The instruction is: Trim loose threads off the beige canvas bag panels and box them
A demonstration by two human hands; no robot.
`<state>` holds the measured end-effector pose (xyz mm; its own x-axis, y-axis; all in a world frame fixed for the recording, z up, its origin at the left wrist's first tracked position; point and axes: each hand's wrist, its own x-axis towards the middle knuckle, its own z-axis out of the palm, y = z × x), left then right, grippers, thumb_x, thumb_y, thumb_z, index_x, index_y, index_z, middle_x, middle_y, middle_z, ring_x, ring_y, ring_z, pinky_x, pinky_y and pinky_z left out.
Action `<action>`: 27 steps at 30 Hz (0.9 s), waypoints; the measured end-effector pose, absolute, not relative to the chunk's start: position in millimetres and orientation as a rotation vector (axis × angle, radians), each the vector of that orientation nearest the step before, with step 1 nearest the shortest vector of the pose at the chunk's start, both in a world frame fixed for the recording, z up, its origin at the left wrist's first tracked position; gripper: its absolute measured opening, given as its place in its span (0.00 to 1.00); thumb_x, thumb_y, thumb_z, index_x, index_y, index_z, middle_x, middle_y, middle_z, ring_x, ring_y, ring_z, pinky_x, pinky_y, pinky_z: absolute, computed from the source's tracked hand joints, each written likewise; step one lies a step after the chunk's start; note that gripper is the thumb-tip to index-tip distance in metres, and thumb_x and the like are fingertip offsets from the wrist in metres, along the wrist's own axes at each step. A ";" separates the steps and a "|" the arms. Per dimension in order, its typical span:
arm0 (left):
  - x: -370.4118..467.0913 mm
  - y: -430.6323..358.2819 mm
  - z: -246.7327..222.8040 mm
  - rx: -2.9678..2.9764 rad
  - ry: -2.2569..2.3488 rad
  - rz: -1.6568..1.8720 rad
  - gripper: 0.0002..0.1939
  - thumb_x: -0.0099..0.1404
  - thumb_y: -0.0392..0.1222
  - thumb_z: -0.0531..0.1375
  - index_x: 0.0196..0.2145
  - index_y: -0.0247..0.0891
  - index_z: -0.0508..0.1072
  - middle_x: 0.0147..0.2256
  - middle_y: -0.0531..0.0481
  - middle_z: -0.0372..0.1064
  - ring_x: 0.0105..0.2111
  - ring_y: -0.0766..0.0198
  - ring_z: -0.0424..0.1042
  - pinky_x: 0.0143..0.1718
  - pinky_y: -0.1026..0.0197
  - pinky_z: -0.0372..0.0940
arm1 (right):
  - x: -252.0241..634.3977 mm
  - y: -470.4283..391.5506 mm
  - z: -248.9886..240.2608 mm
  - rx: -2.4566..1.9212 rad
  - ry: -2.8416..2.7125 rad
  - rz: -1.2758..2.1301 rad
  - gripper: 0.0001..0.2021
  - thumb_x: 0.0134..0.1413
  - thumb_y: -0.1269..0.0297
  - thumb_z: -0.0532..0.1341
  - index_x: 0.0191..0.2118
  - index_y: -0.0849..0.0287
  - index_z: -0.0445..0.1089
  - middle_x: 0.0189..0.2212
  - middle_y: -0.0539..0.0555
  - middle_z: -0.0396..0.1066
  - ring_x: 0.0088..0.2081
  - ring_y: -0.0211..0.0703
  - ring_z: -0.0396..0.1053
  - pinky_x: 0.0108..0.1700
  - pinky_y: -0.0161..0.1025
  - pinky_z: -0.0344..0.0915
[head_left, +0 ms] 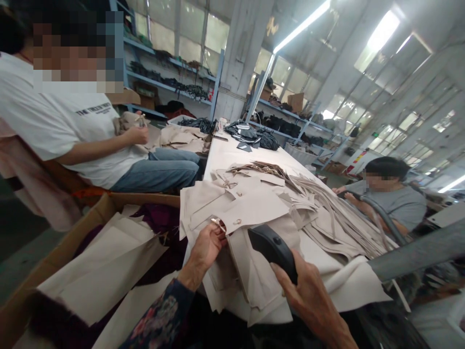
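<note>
L hand (208, 246) pinches the edge of a beige fabric piece (254, 208) w/ a small metal ring, at the near end of the pile on the white worktable (225, 152); R hand (308, 295) is wrapped round a black handheld tool (273, 247) just beside it, over the same stack. Judging by the big heap of cut pieces (327, 218) spread across the table vs. the few lying in the cardboard box (90, 213) at left, most of the batch looks undone. Two co-workers sit nearby, one w/ fabric in hand.

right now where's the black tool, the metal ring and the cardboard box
black tool (273, 248), head view, on its dark upper body above the right hand
metal ring (218, 223), head view, at the left hand's fingertips
cardboard box (92, 212), head view, on its brown side wall
</note>
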<state>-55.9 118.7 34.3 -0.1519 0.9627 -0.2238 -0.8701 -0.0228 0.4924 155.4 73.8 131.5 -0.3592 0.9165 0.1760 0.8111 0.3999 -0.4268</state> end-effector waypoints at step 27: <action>-25.5 114.0 15.1 0.616 0.660 1.711 0.14 0.52 0.32 0.60 0.39 0.34 0.74 0.34 0.46 0.76 0.39 0.58 0.72 0.43 0.60 0.64 | 116.1 89.2 128.4 -1.591 -2.331 0.168 0.10 0.57 0.61 0.52 0.38 0.63 0.63 0.25 0.58 0.72 0.27 0.47 0.70 0.27 0.36 0.56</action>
<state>-25.5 114.0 15.1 -0.2185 0.9738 0.0632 -0.6796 -0.1983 0.7063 116.1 89.2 128.4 -0.3332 0.9235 0.1899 0.8867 0.3754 -0.2699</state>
